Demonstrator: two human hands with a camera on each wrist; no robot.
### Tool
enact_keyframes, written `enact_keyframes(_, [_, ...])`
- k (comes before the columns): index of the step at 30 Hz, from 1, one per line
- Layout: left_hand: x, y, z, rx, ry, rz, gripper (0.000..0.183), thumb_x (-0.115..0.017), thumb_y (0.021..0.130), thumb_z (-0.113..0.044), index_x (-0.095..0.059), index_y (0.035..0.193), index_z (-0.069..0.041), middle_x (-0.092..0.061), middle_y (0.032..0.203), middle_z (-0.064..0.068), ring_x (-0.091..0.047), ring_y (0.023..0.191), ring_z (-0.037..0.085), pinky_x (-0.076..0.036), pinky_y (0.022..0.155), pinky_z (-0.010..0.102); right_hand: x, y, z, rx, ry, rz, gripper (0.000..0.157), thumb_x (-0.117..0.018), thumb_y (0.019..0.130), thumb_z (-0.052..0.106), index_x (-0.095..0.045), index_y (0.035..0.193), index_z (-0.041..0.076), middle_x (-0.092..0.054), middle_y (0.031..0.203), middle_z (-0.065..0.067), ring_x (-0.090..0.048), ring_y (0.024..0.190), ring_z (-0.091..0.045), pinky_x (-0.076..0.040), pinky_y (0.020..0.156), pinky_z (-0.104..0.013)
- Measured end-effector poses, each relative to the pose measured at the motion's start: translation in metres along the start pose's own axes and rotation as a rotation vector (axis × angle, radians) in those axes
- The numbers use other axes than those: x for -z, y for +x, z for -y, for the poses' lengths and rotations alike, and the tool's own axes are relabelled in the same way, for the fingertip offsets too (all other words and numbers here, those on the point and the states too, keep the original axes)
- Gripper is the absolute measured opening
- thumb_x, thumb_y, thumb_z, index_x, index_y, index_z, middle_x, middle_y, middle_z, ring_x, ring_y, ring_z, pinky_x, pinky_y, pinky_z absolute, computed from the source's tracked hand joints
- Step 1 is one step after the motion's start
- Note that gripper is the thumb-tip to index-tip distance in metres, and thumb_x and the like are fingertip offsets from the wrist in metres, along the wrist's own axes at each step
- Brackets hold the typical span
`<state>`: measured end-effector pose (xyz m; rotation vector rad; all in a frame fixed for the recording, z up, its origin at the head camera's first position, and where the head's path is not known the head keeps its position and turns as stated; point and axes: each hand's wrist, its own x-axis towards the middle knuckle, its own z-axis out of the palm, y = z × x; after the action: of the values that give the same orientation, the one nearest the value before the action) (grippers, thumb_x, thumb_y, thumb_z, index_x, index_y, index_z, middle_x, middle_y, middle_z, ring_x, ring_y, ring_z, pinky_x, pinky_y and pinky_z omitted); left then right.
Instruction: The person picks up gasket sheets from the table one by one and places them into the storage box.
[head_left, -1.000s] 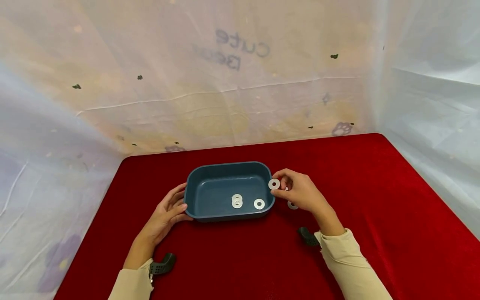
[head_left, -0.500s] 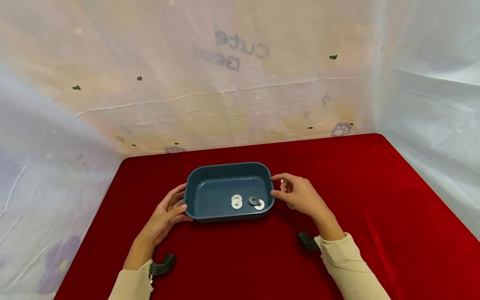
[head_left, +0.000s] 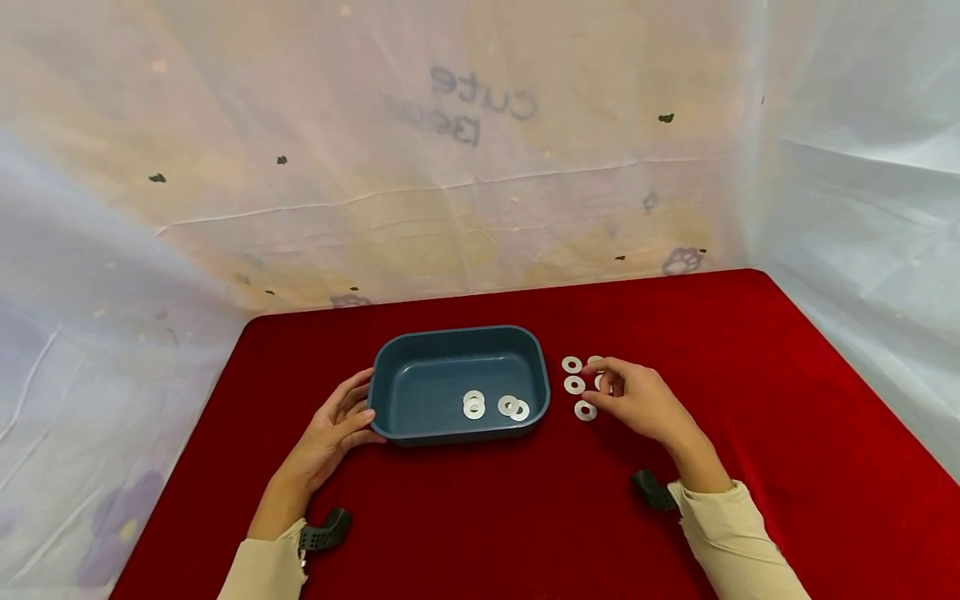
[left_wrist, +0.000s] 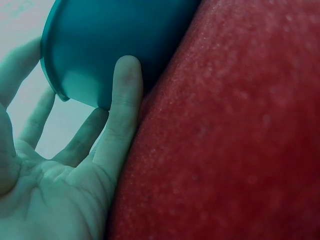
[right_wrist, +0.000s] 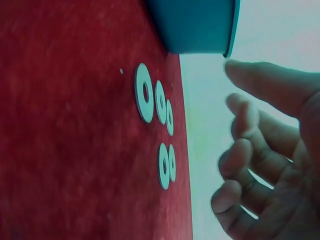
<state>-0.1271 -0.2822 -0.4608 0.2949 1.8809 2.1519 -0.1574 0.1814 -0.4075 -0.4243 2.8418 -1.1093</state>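
A blue rectangular tray [head_left: 420, 385] with rounded corners stands on the red cloth. Two overlapping pairs of flat, pale washers lie inside it, one pair [head_left: 474, 415] near the middle and the other [head_left: 502, 406] closer to the right end. My left hand [head_left: 322, 437] rests against the tray's left end, its fingers extended; in the left wrist view one fingertip [left_wrist: 127, 67] presses the outer wall. Right of the tray, my right hand [head_left: 641, 400] hovers with bent fingers and nothing in them. Several washers [right_wrist: 140, 102] lie on the cloth beneath and beside it, some partly hidden by its fingers.
The red cloth [head_left: 480, 517] covers the tabletop. Pale printed sheeting [head_left: 480, 233] rises behind the far edge, with more sheeting [head_left: 862, 250] along both sides. A dark strap piece [head_left: 324, 530] juts from each wrist.
The right hand let a washer go into the tray, where it now overlaps another one. It has since moved right, over the washers on the cloth. The left hand stays put.
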Motion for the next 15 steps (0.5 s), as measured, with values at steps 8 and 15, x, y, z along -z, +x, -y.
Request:
enact_keyframes(8, [-0.002, -0.001, 0.004, 0.023, 0.001, -0.011, 0.062, -0.048, 0.104, -0.005, -0.023, 0.158, -0.020, -0.035, 0.152, 0.006, -0.059, 0.121, 0.014, -0.059, 0.087, 0.035, 0.002, -0.005, -0.011, 0.022, -0.022, 0.051, 0.031, -0.079, 0.084, 0.016, -0.070, 0.112, 0.007, -0.056, 0.076, 0.002, -0.048, 0.062, -0.011, -0.041, 0.056, -0.023])
enact_keyframes(15, [0.000, 0.000, 0.002, -0.003, 0.004, 0.001, 0.061, -0.047, 0.104, -0.004, -0.023, 0.159, -0.019, -0.034, 0.153, 0.009, -0.058, 0.122, 0.015, -0.059, 0.087, 0.035, -0.004, -0.002, -0.014, 0.045, -0.025, 0.107, 0.026, -0.078, 0.084, 0.015, -0.071, 0.108, 0.008, -0.058, 0.077, 0.002, -0.049, 0.066, -0.009, -0.041, 0.061, -0.024])
